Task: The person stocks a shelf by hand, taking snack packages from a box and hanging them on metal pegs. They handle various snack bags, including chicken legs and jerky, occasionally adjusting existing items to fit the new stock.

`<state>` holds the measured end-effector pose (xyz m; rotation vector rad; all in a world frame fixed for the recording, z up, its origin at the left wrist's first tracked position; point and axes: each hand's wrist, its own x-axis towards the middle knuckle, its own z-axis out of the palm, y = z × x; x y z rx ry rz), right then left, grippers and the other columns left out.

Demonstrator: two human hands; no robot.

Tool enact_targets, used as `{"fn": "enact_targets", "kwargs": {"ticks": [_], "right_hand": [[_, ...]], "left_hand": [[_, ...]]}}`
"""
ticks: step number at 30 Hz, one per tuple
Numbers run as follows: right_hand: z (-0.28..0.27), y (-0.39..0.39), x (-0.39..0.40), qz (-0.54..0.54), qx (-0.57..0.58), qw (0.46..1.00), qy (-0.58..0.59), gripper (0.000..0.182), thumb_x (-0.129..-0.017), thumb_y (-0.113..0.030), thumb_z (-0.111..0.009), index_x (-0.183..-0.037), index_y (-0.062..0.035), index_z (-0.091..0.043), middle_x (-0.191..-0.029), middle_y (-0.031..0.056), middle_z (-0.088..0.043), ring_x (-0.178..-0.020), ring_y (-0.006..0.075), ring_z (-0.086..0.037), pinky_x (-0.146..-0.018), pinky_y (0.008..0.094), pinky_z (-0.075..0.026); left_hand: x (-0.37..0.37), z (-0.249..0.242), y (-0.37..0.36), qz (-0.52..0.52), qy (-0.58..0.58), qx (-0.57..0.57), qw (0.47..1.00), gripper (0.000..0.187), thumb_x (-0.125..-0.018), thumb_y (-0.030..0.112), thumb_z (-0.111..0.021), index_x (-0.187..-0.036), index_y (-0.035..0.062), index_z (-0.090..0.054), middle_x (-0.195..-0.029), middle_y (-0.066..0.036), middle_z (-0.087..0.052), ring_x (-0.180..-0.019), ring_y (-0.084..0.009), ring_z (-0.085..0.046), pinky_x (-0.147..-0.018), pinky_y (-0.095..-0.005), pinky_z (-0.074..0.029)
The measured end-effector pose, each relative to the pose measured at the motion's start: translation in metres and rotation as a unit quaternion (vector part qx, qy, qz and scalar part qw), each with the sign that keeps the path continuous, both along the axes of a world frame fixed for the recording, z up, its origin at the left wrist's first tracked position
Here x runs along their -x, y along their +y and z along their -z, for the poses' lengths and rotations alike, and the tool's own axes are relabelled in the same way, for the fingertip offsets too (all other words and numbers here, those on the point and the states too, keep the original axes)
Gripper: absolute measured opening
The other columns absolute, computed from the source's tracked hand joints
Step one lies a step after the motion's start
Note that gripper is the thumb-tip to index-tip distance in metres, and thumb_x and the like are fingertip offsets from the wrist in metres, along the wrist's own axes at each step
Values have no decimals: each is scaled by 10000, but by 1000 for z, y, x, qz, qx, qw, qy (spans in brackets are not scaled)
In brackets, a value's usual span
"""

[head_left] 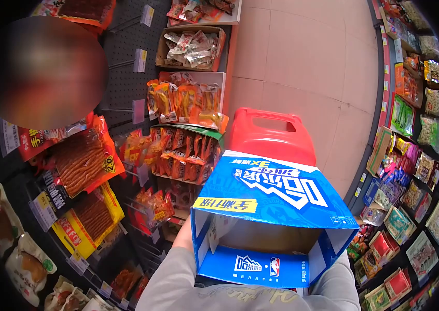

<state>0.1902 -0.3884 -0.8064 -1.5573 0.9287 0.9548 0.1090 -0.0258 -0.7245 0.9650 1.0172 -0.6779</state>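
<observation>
In front of my body is a blue cardboard beer carton [276, 189] with white Chinese lettering and a yellow patch. Its near end gapes toward me, and the brown inside shows no contents. My left hand [183, 237] is at the carton's left side; only the wrist area shows, and its fingers are hidden behind the cardboard. On the other side, a grey right sleeve [336, 280] runs up against the carton, which hides my right hand. Just beyond the carton is a red plastic object [274, 136] with a slot-shaped opening, partly covered by it.
Left of me, a dark pegboard rack [126, 39] carries hanging meat-snack packets [82, 160]. Cartons of orange snack packs [186, 153] line its lower shelf. Along the right runs another shelf with bagged goods [432, 129]. A pinkish tiled aisle floor [305, 57] stretches between them.
</observation>
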Motion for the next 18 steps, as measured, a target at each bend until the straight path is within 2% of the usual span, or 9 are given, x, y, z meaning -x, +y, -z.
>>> {"fn": "enact_targets", "kwargs": {"ticks": [6, 10, 12, 14, 15, 16, 18], "right_hand": [[-10, -12, -3, 16, -6, 1000, -12, 312, -889, -252, -578, -1124, -47, -565, -1028, 55, -625, -902, 136, -594, -770, 240, -471], [-43, -34, -8, 60, -20, 997, -49, 308, -888, -249, -582, -1120, -47, -567, -1023, 54, -627, -896, 135, -596, -766, 237, -472], [-76, -56, -13, 96, -33, 991, -88, 306, -887, -247, -583, -1118, -47, -568, -1020, 53, -628, -893, 134, -597, -763, 236, -473], [-120, -82, -19, 152, -53, 976, -144, 304, -886, -245, -585, -1116, -48, -569, -1018, 53, -629, -890, 133, -598, -761, 234, -473], [-134, -102, -18, 180, -99, 964, -171, 303, -886, -244, -586, -1115, -48, -570, -1016, 52, -629, -889, 133, -599, -760, 233, -473], [-185, -90, -30, 217, -12, 960, -178, 274, -857, -218, -631, -1073, -58, -583, -910, 31, -642, -773, 99, -603, -691, 204, -483], [-248, -96, -34, 355, -68, 915, -181, 260, -851, -204, -638, -1064, -68, -582, -848, 17, -636, -716, 76, -586, -645, 203, -492]], "left_hand": [[-3, 5, 5, -29, -10, 20, 999, 326, -940, 221, -453, -1206, 34, -485, -1099, -77, -587, -921, -175, -588, -785, -291, -478], [-6, -1, 15, -103, -36, 47, 993, 319, -939, 215, -457, -1198, 33, -491, -1097, -71, -589, -910, -173, -592, -772, -286, -482], [3, -9, 21, -150, -59, 45, 986, 315, -938, 212, -459, -1194, 32, -494, -1096, -69, -590, -904, -171, -595, -766, -284, -484], [20, -20, 31, -153, -88, 0, 984, 311, -937, 209, -461, -1190, 31, -497, -1095, -66, -591, -899, -170, -597, -759, -282, -486], [32, -23, 39, -102, -98, -65, 988, 310, -934, 202, -464, -1200, 45, -492, -1077, -62, -598, -876, -158, -601, -735, -264, -481], [44, -26, 46, -51, -102, -131, 985, 310, -932, 196, -467, -1209, 59, -487, -1058, -58, -605, -853, -146, -605, -711, -246, -476], [35, -90, 50, -141, -2, -111, 984, 293, -934, 166, -454, -1215, 88, -486, -1027, -35, -615, -806, -106, -602, -668, -208, -452]]}}
